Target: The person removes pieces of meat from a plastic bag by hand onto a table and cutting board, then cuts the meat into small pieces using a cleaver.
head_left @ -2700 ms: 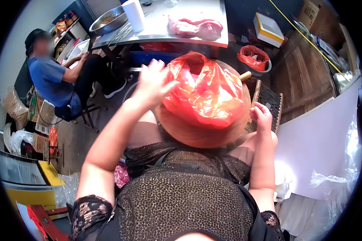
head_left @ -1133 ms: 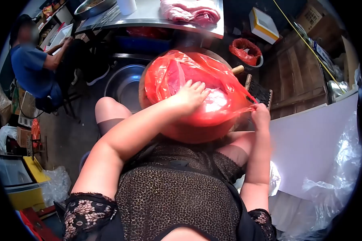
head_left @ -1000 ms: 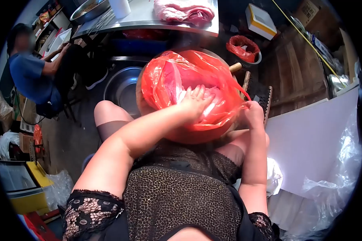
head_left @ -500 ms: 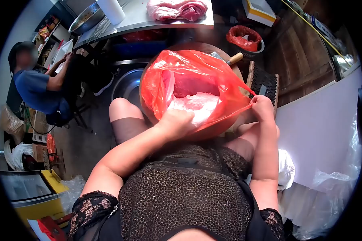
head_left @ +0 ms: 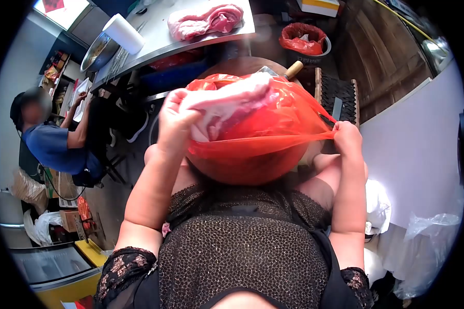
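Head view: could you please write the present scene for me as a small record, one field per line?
Left grip: closed on one end of a slab of raw meat
Right grip: holding the edge of the red bag, stretched tight
Bag: open, on a round wooden block
Slab: at the bag's mouth; lower part hidden
Table: folded meat, white roll, metal bowl
Nearby person: seated

1. Left hand (head_left: 175,117) has moved up and left, now gripping a slab of pink meat (head_left: 236,98) that lay lower inside the red bag (head_left: 258,157).
2. Right hand (head_left: 347,138), free in the earliest view, now pinches the bag's rim, stretched nearly level.
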Demonstrator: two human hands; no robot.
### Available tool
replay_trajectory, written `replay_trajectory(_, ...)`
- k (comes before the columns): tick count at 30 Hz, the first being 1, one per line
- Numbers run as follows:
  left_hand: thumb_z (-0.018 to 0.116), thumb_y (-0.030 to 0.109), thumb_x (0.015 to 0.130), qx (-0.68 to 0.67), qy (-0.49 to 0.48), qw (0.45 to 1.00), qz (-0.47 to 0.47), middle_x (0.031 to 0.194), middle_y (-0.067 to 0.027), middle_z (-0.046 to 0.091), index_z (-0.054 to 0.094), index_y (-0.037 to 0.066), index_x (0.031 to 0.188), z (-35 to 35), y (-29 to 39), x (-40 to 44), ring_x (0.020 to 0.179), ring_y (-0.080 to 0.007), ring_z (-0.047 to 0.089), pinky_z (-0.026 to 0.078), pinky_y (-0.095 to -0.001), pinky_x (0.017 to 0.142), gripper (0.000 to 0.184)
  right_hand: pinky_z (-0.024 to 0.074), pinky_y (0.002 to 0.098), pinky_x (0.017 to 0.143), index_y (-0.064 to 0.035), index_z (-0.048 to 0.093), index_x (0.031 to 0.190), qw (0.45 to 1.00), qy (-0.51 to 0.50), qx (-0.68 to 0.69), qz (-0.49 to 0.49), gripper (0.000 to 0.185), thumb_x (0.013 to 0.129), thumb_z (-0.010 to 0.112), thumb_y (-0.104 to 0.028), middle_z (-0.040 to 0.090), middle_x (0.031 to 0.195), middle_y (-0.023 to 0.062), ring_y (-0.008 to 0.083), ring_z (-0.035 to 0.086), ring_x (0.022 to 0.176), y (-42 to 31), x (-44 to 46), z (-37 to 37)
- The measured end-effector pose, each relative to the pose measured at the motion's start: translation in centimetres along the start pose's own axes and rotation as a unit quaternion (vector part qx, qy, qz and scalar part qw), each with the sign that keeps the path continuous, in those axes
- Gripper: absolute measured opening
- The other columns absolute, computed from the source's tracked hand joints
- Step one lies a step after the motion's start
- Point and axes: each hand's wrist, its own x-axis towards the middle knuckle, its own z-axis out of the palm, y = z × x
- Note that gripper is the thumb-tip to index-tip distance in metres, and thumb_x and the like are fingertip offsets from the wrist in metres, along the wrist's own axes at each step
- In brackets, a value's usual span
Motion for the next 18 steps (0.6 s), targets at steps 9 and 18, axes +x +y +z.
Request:
replay_trajectory(9, 0.053, -0.004, 0.073, -0.051, 0.089, 0.994, 0.037, 0.124, -0.0163, 0.057, 0.04, -0.002, 0.139, -9.7, 1.3, 1.6, 0.115, -0.0317, 0.058, 0.046, -0.0437, 0.104, 0.067, 0.049, 0.0464, 0.073, -0.0073, 0.069, 0.074, 0.997, -0.06, -0.054, 0.001, 0.017, 0.076, 0.052, -0.01, 0.066, 0.082, 0.0184, 0.0374, 0.063, 0.082, 1.1, -0.3, -0.4)
replay_trajectory(18, 0.054, 0.0, 0.072, -0.256, 0.173, 0.951, 0.007, 0.123, -0.0167, 0.058, 0.051, 0.001, 0.125, -10.5, 1.2, 0.6, 0.118, -0.0359, 0.055, 0.041, -0.0495, 0.107, 0.053, 0.0487, 0.043, 0.07, -0.0048, 0.068, 0.073, 0.987, -0.156, -0.03, 0.028, 0.014, 0.073, 0.055, -0.007, 0.065, 0.077, 0.0211, 0.0368, 0.063, 0.074, 0.5, -0.6, 0.7)
